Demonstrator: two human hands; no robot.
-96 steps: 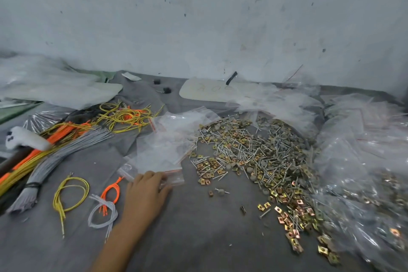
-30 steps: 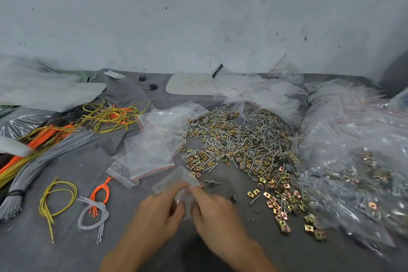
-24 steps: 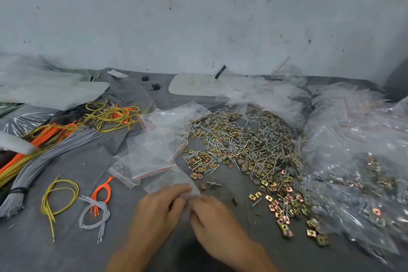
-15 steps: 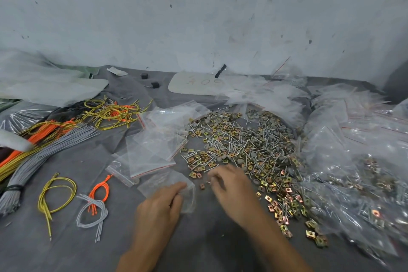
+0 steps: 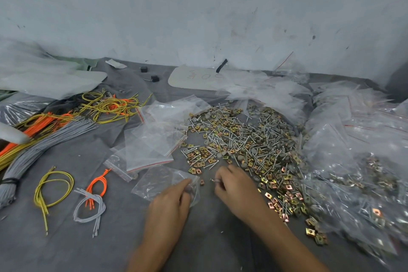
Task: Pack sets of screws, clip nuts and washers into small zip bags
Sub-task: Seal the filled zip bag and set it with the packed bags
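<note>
Where screws [image 5: 242, 139] lie, grey cloth [image 5: 66, 249], scuffed wall [image 5: 198, 17]

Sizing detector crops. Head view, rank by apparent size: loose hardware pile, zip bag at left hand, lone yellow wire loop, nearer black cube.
1. hardware pile
2. zip bag, yellow wire loop: similar extent, unranked
3. nearer black cube, though farthest away

Pale grey-white plastered wall [image 5: 198, 17] fills upper half, well beyond grip; matte, peppered with dark specks, scuffs, small chips. Wall foot meets work surface in a line far behind grip. Dark grey wrinkled fabric sheet [image 5: 66, 249] covers surface under and around grip, creased toward far left. Dark shadowed corner [image 5: 398, 86] far right of grip. Light soft, even, cool; shadows faint.
</note>
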